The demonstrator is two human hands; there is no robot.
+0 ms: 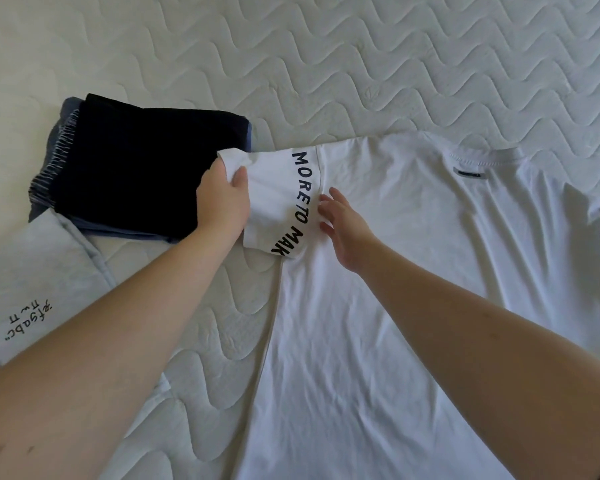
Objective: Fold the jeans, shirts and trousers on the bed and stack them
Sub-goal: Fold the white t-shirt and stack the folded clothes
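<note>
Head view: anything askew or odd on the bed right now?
Nothing damaged. The white T-shirt lies flat but wrinkled, its sleeve gripped by the left hand. The folded stack is slightly ragged, with blue layers poking out under the dark top piece.

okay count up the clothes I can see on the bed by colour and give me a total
White: 1, the T-shirt with black lettering, its sleeve held by the left hand.
Dark navy or black: 1, folded on top of the stack.
Blue: at least 1, folded beneath it.
Light grey-blue: 1, the printed garment at the left.
Total: at least 4.
</note>
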